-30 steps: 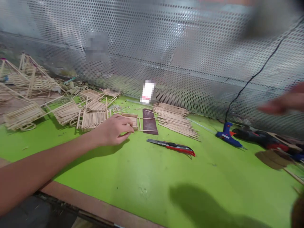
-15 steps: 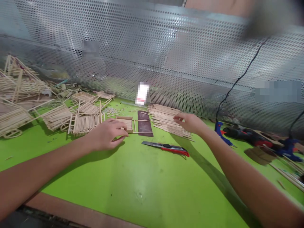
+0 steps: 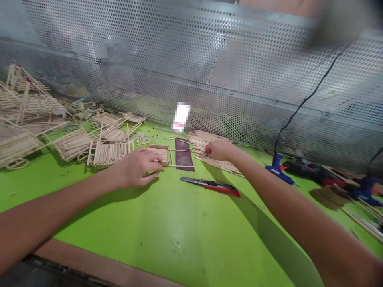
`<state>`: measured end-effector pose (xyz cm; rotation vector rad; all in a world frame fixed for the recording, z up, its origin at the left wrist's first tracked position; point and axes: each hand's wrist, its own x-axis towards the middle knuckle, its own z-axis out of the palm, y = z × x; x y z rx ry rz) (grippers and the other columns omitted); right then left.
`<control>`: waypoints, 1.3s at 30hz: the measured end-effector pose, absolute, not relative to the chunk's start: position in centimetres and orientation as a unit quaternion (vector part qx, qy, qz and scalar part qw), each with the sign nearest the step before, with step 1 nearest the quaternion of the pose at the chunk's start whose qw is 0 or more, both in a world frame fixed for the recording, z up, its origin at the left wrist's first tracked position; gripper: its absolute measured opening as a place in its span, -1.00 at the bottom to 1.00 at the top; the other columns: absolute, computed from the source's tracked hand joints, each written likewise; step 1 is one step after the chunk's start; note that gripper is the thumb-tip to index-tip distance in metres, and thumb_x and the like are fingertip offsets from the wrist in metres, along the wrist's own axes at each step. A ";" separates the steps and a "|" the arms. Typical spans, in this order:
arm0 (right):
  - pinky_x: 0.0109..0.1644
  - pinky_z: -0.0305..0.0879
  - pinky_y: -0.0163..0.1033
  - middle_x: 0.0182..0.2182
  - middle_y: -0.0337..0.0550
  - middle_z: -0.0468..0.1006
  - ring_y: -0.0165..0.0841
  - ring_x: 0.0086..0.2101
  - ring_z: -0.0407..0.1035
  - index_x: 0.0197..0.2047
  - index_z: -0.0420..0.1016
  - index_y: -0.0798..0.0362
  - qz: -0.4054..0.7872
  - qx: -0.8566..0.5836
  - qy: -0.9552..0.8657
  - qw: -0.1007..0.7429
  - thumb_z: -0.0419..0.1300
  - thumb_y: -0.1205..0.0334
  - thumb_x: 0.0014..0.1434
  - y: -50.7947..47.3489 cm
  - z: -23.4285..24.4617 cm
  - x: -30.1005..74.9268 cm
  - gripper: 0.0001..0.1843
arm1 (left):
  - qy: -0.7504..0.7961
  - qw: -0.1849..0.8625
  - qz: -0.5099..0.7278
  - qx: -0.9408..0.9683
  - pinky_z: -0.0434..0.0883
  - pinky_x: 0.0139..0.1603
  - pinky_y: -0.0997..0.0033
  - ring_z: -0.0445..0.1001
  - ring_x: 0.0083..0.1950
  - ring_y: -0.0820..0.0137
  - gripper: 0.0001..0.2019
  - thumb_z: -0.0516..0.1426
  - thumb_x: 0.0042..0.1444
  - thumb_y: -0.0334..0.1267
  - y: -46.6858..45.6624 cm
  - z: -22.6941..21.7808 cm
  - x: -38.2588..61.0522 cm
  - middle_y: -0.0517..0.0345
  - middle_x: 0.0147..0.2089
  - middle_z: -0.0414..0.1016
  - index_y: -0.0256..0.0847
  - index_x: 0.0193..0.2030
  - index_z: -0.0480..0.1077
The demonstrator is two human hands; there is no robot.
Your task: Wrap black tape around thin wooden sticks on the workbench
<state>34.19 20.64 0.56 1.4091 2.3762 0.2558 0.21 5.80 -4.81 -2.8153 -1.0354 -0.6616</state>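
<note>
My left hand [image 3: 143, 167] rests on the green table with thumb and fingers apart. Its fingertips lie at the near edge of a small stick-built cart [image 3: 160, 153], whose two shafts reach right over a dark brown strip [image 3: 184, 157]. Whether the fingers touch the cart, I cannot tell. Over a spread of thin wooden sticks [image 3: 206, 137] is my right hand [image 3: 220, 150], its fingers curled closed against them. The fingertips are partly hidden, so what they pinch does not show. A red and black utility knife [image 3: 211, 185] lies between my hands, blade pointing left.
Several finished stick carts [image 3: 110, 153] crowd the left side, beside a taller pile of stick frames [image 3: 25, 97]. Blue glue guns [image 3: 279, 169] and a dark power tool [image 3: 314, 171] lie at right. A perforated metal sheet [image 3: 191, 59] stands along the back.
My right hand has moved left across the sticks and its fingers have closed further. My left hand has stayed by the small cart. The view has shifted slightly.
</note>
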 end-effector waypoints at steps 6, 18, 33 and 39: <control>-0.22 0.30 -0.17 -0.10 0.04 0.68 -0.10 -0.17 0.51 0.01 0.64 0.01 0.117 0.500 0.839 0.182 0.15 0.12 0.26 20.7 0.5 33.7 -0.66 | -0.334 0.016 -0.219 -0.916 0.44 0.22 -0.06 0.54 -0.01 0.19 -0.76 0.12 0.32 -0.29 5.8 -4.8 0.2 0.01 0.03 0.63 -0.12 -0.03 0.62; -0.09 0.37 -0.13 0.10 0.22 0.59 -0.06 -0.03 0.49 0.22 0.52 0.12 0.142 0.539 0.816 0.156 0.09 0.02 0.35 22.8 -0.4 33.9 -0.49 | -0.331 0.017 -0.223 -0.917 0.45 0.20 -0.07 0.55 -0.02 0.19 -0.76 0.12 0.31 -0.28 5.7 -4.7 0.2 0.00 0.03 0.64 -0.13 -0.05 0.63; -0.13 0.36 -0.09 -0.09 0.19 0.66 -0.05 -0.14 0.52 -0.11 0.66 0.10 0.155 0.513 0.827 0.170 0.09 0.18 0.34 22.0 -0.2 33.4 -0.68 | -0.327 0.011 -0.232 -0.916 0.47 0.16 -0.10 0.56 -0.05 0.17 -0.77 0.13 0.31 -0.28 5.7 -4.5 0.3 -0.01 0.00 0.64 -0.11 -0.07 0.63; -0.19 0.33 -0.11 -0.21 0.10 0.66 -0.10 -0.25 0.51 -0.12 0.63 0.01 0.162 0.514 0.833 0.125 0.07 0.14 0.36 20.9 3.4 32.0 -0.70 | -0.330 0.026 -0.222 -0.917 0.46 0.19 -0.05 0.56 -0.02 0.20 -0.79 0.15 0.30 -0.30 5.6 -4.5 0.3 0.02 0.02 0.64 -0.11 -0.05 0.63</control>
